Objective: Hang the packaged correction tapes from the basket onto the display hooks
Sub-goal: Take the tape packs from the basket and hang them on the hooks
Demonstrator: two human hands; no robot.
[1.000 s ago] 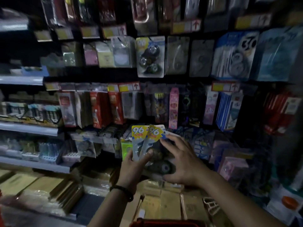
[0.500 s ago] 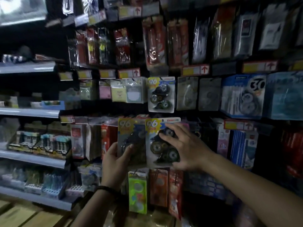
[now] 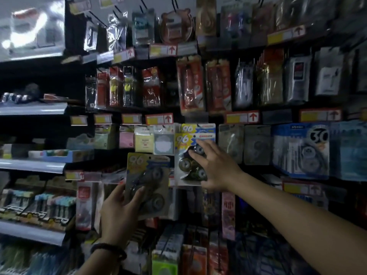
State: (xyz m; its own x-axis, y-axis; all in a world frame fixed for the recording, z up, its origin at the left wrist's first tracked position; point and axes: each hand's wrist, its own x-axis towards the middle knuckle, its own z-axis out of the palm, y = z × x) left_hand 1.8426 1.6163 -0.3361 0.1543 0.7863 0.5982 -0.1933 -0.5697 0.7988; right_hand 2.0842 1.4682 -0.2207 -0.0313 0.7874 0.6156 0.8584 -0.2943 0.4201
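Observation:
My right hand [image 3: 215, 167] grips a correction tape pack [image 3: 185, 155] with a yellow "96" header, holding it flat against the display in front of an identical hanging pack [image 3: 198, 128]. The hook itself is hidden behind the cards. My left hand [image 3: 119, 211] holds a second correction tape pack [image 3: 149, 183] lower and to the left, tilted slightly, clear of the hooks. The basket is out of view.
The wall is dense with hanging stationery packs: sticky notes [image 3: 144, 139] to the left, grey blister packs [image 3: 231, 142] and blue "30" tape packs [image 3: 301, 149] to the right. Price tags [image 3: 158, 119] run above. Metal shelves [image 3: 31, 165] jut out on the left.
My right hand lifted its pack up and right to the hanging pack on the display. My left hand followed with the other pack. The camera tilted upward, and the two packs are now apart.

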